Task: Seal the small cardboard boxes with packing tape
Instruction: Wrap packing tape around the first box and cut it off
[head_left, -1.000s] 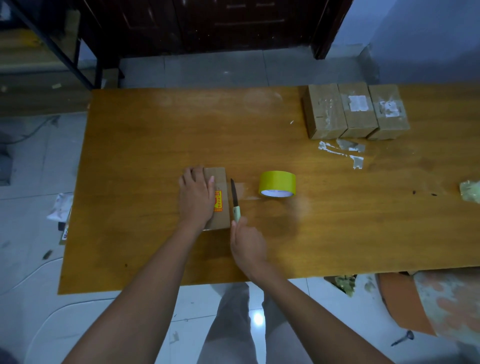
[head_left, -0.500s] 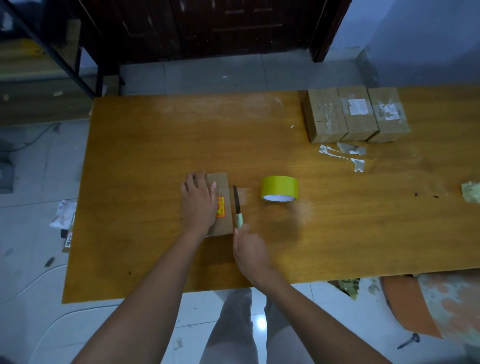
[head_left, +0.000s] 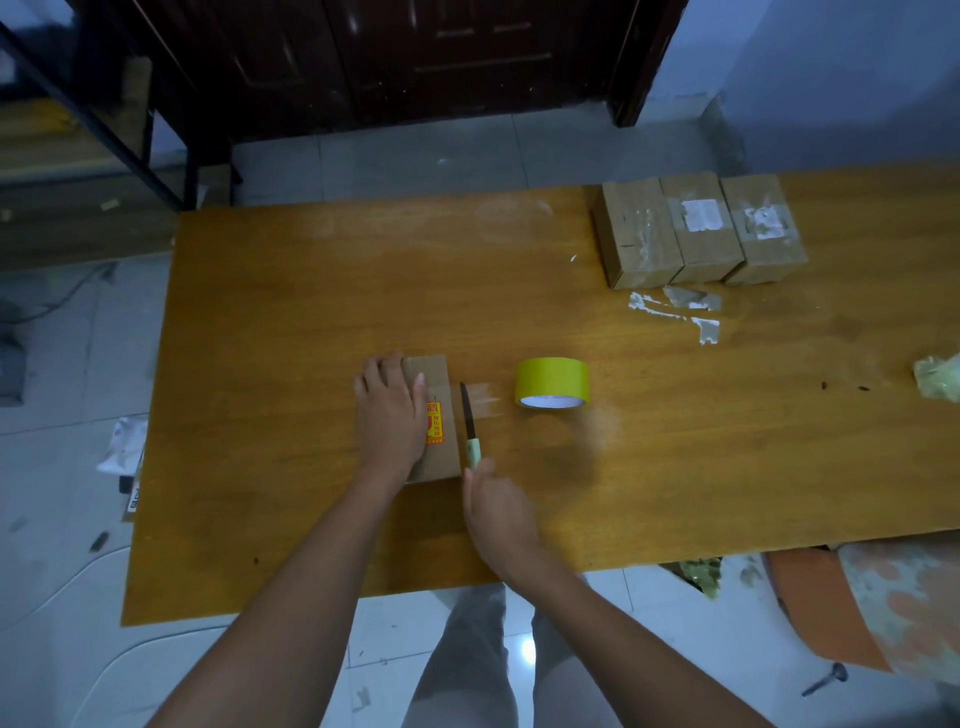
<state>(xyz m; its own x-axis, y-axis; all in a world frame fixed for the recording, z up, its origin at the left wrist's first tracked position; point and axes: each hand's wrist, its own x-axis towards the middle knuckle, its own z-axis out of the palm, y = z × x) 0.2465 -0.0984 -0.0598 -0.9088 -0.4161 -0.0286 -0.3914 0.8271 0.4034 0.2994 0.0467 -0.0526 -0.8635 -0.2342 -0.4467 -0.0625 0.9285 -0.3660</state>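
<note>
A small cardboard box (head_left: 439, 384) with a red and yellow sticker lies in the middle of the wooden table (head_left: 291, 322). My left hand (head_left: 389, 415) rests flat on its top, fingers straight. My right hand (head_left: 496, 512) grips the pale handle of a small knife (head_left: 470, 423), whose dark blade lies along the box's right edge. A strip of clear tape (head_left: 485, 397) runs from the box toward the yellow-green tape roll (head_left: 551, 382), which stands to the right of the knife. Three more cardboard boxes (head_left: 698, 236) sit in a row at the back right.
Scraps of torn tape (head_left: 680, 309) lie on the table in front of the three boxes. A crumpled greenish wad (head_left: 937, 374) sits at the right edge. On the floor at the right lie an orange patterned thing (head_left: 852, 603) and some litter. Dark doors stand behind the table.
The hands, box and knife have kept their places relative to each other. The camera has tilted slightly, shifting the whole scene down in view.
</note>
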